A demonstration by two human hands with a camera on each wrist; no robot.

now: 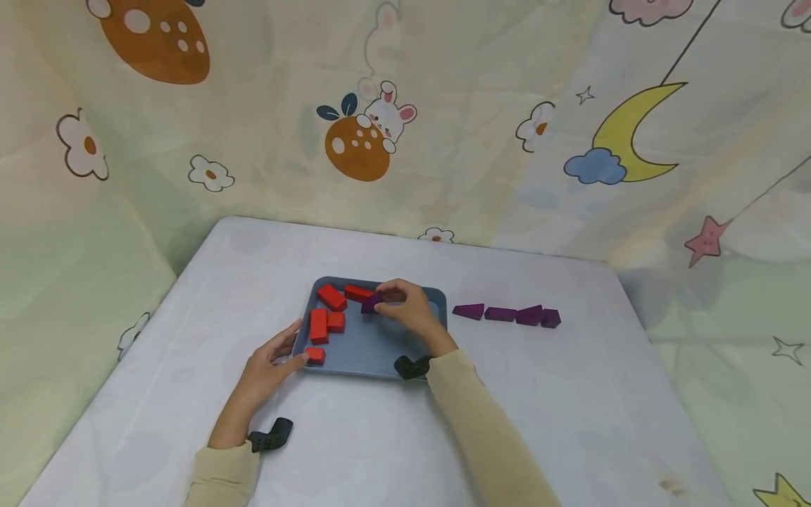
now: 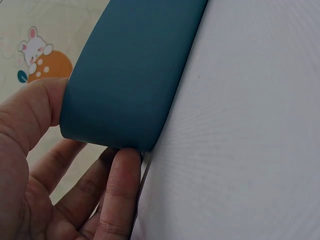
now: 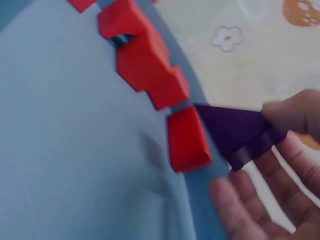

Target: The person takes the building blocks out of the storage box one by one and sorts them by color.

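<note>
Shows a purple wedge-shaped block (image 3: 235,131) held in the right hand (image 1: 410,310), pinched between thumb and fingers, above the far part of a blue-grey tray (image 1: 374,352); leaves contact with the tray floor unclear. Sets the block's tip, in the right wrist view, just beside a red block (image 3: 187,142). Shows the left hand (image 1: 261,372) at the tray's near left corner, gripping it with thumb at the rim and fingers against the outer wall. Groups other red blocks (image 1: 319,326) along the left and far sides, with a small one (image 1: 315,356) near the left thumb. Aligns four further purple blocks (image 1: 500,315) in a row on the white table (image 1: 557,394), right of the tray. Includes beige sleeves (image 1: 491,436), backed by a patterned cloth (image 1: 272,134).
</note>
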